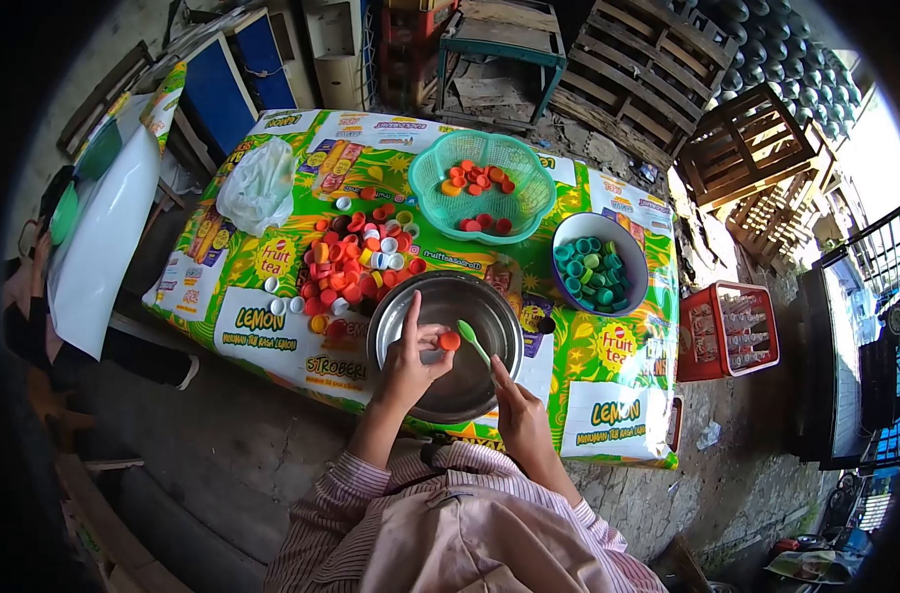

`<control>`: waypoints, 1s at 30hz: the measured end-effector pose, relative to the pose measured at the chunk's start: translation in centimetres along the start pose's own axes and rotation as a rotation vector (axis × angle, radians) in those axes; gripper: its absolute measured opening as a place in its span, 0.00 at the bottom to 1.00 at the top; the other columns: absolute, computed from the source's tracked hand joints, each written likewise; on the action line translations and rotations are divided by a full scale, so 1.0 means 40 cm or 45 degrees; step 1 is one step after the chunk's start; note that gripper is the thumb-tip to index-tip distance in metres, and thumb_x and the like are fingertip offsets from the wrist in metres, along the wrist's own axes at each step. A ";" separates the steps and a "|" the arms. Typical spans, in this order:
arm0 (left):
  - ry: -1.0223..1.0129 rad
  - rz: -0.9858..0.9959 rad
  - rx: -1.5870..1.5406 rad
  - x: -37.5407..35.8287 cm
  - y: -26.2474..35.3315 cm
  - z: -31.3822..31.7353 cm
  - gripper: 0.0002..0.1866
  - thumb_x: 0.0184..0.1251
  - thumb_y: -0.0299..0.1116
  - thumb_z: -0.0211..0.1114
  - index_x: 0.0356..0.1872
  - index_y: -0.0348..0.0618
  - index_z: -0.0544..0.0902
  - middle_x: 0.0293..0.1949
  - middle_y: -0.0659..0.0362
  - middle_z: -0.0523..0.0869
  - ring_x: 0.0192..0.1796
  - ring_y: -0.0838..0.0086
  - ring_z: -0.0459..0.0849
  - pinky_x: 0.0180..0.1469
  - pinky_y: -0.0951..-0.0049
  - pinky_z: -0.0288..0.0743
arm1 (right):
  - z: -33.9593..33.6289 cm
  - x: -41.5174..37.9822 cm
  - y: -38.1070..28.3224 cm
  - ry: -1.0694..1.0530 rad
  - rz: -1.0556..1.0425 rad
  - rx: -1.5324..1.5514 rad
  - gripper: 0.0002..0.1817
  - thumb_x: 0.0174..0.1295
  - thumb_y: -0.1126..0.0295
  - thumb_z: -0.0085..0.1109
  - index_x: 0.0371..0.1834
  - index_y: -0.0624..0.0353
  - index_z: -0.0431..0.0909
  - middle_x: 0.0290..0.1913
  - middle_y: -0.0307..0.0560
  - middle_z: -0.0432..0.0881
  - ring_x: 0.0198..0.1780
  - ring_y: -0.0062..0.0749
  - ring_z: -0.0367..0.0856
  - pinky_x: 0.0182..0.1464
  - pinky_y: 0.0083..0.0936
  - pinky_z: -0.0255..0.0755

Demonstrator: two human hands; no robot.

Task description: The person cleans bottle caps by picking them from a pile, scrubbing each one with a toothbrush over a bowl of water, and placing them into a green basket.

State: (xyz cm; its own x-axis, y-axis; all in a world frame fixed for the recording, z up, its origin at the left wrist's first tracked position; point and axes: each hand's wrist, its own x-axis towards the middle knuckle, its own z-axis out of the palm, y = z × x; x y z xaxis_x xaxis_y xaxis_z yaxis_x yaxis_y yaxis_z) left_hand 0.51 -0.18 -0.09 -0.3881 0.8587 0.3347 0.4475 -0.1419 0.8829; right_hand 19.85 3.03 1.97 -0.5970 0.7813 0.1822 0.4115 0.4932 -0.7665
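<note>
My left hand pinches an orange-red bottle cap over the steel bowl, its index finger pointing up. A slim green spoon is in my right hand, its rounded head tilted up close to the cap but apart from it. The bowl stands at the table's near edge, and no contents show in its visible part. Just beyond it spreads a loose pile of red, orange, white and yellow bottle caps.
A mint-green scalloped basket holds red and orange caps. Right of it, a white bowl contains green caps. A plastic bag lies at the back left of the printed tablecloth. A red crate stands beyond the table's right edge.
</note>
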 end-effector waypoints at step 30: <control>-0.249 -0.157 0.274 0.051 -0.015 -0.035 0.11 0.59 0.35 0.63 0.39 0.41 0.77 0.35 0.56 0.77 0.42 0.60 0.77 0.44 0.65 0.71 | 0.001 -0.052 0.037 -0.020 0.132 -0.082 0.24 0.63 0.70 0.50 0.64 0.50 0.63 0.34 0.60 0.80 0.24 0.54 0.79 0.23 0.43 0.72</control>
State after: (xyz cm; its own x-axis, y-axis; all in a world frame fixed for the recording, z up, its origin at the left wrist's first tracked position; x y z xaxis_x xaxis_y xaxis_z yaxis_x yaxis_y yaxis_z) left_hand -1.68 0.96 0.54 -0.2974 0.9443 0.1413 0.5750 0.0590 0.8160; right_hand 21.68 2.11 0.42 -0.5596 0.8234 0.0938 0.5145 0.4339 -0.7396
